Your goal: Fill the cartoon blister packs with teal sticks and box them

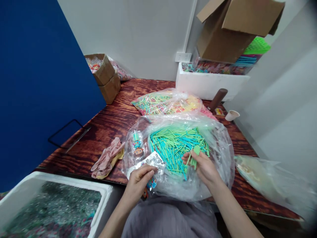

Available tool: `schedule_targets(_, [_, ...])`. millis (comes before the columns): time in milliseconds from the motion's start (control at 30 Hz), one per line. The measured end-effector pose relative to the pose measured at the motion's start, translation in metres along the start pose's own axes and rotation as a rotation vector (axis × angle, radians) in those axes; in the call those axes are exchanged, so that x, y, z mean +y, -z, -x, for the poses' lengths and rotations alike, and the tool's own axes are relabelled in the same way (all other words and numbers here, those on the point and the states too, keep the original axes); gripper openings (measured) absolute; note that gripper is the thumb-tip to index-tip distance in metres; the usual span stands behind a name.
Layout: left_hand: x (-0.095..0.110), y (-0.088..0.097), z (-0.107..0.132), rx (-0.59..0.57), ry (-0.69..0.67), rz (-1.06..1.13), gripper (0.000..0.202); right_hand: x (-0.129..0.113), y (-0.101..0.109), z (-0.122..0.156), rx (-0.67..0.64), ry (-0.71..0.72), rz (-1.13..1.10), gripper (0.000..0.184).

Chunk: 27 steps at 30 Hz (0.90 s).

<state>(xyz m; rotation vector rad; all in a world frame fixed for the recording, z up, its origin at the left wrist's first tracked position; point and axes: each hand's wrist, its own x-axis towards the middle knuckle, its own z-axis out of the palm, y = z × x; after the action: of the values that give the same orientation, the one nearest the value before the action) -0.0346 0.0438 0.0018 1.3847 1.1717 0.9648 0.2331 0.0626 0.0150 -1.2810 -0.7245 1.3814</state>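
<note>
My right hand [203,166] pinches a small bunch of light green sticks [195,155], held just over the right side of a clear plastic bag [224,145]. Inside that open bag lies a heap of green and blue sticks [170,145]. Closer to me, my left hand [141,181] grips a small clear packet [154,177] with a printed white top. Colourful cartoon figures show below its fingers, partly hidden. On the bag's left side rests another packet [137,143], with green sticks and a cartoon face in it.
Behind stands a second bag of coloured sticks [160,102]. A pink cloth [107,158] lies left, above a white foam box [104,188] of packets. A paper cup [232,115], brown cylinder [219,99] and plastic bag [262,175] are right. A blue panel [44,82] borders the table.
</note>
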Motion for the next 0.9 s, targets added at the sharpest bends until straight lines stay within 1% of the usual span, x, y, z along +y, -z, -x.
schedule_targets(67, [0.003,-0.002,0.0,-0.033,-0.025,-0.017,0.023,-0.004,-0.009,0.001,-0.066,-0.147,-0.172,0.031])
schedule_targets(100, [0.004,-0.003,0.001,-0.052,-0.037,-0.025,0.023,-0.005,-0.014,0.002,-0.1,-0.193,-0.235,0.031])
schedule_targets(233, [0.005,-0.007,0.0,-0.107,-0.052,-0.037,0.023,-0.008,-0.034,0.002,-0.231,-0.275,-0.406,0.035])
schedule_targets(300, [0.004,-0.008,0.0,-0.12,-0.053,-0.033,0.023,-0.011,-0.043,0.002,-0.284,-0.285,-0.447,0.028])
schedule_targets(400, [0.001,-0.01,0.001,-0.129,-0.058,-0.027,0.022,-0.017,-0.055,0.002,-0.328,-0.257,-0.505,0.017])
schedule_targets(500, [-0.001,-0.011,0.001,-0.125,-0.048,0.003,0.021,-0.021,-0.066,0.004,-0.374,-0.169,-0.503,0.012])
schedule_targets(567, [-0.002,-0.012,0.001,-0.117,-0.025,0.049,0.021,-0.022,-0.072,0.006,-0.413,-0.124,-0.489,0.011])
schedule_targets(667, [-0.005,-0.015,0.002,-0.089,0.024,0.134,0.02,-0.018,-0.078,0.01,-0.443,-0.116,-0.51,0.014])
schedule_targets(800, [-0.01,-0.019,0.003,-0.03,0.08,0.222,0.021,-0.01,-0.08,0.019,-0.422,-0.111,-0.532,0.015])
schedule_targets(900, [-0.012,-0.021,0.005,0.015,0.072,0.244,0.021,-0.006,-0.08,0.028,-0.357,-0.072,-0.455,0.016])
